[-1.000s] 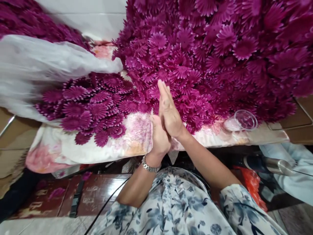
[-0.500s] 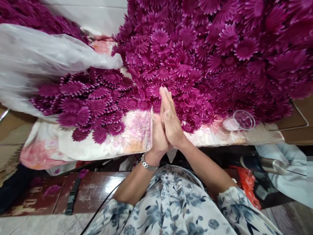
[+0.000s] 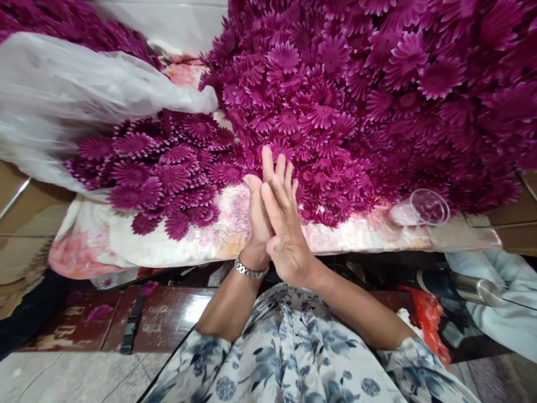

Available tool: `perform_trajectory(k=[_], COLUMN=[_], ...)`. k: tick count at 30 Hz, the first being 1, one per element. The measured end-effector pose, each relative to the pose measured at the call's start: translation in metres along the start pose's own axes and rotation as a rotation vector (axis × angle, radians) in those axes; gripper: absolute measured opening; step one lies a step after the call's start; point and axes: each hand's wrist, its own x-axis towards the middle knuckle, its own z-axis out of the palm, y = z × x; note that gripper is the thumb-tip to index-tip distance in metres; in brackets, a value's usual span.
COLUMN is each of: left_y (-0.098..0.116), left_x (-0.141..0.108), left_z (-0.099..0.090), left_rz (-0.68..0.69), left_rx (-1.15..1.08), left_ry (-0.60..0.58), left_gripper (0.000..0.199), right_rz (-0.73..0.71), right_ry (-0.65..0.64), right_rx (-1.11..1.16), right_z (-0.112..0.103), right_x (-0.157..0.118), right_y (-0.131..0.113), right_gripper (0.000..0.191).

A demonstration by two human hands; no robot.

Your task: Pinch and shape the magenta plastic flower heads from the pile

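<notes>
My left hand (image 3: 257,215) and my right hand (image 3: 289,240) lie palm against palm above the front edge of the table, fingertips pointing away from me. The right hand partly covers the left. Its fingers are stretched out and a little apart, and no object shows between the palms. A metal-band watch (image 3: 249,270) is on my left wrist. Just beyond the fingertips rises a large heap of magenta artificial flower heads (image 3: 323,117). To the left, a smaller pile of the same flower heads (image 3: 168,176) lies on the floral tablecloth (image 3: 201,246).
A clear plastic cup (image 3: 423,208) with pale contents lies tipped on the right. White plastic sheeting (image 3: 104,84) covers part of the left side. Below the table are a wooden bench (image 3: 168,319), a metal flask (image 3: 478,288) and a red plastic bag (image 3: 430,330).
The right hand has slid down and turned against the left palm, and its fingers have spread apart. The left thumb now shows. The view has shifted slightly left.
</notes>
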Motion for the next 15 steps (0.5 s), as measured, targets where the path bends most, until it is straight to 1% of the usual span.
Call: perform_trajectory(k=[1,3,5,8,10,12,15], left_y=[-0.001,-0.003,-0.008,-0.014,-0.014,-0.008,0.003], left_x=[0.000,-0.001,-0.002,-0.004,-0.004,-0.003,-0.002], left_z=[0.000,0.004,0.008,0.007,0.001,-0.006,-0.013], left_rz=[-0.012,-0.045,-0.072,-0.107,-0.115,-0.112,-0.066], left_rx=[-0.012,-0.085,-0.170,-0.274,-0.287,-0.319,-0.357], left_ry=[0.004,-0.040,-0.035,0.006,0.028,0.029,-0.046], left_gripper=[0.047,0.046,0.045,0.030,0.021,0.016,0.022], right_rz=[0.007,0.041,0.073,0.088,0.085,0.081,0.081], right_ry=[-0.003,0.036,0.127,0.258,0.307,0.345,0.385], right_rx=[0.002,0.018,0.056,0.139,0.214,0.291,0.342], right_z=[0.000,-0.002,-0.005,-0.008,-0.010,-0.013,-0.016], right_x=[0.001,0.011,0.026,0.037,0.034,0.026,0.016], right_y=[0.000,0.008,0.020,0.033,0.035,0.035,0.033], right_gripper=[0.064,0.063,0.065,0.066,0.066,0.066,0.063])
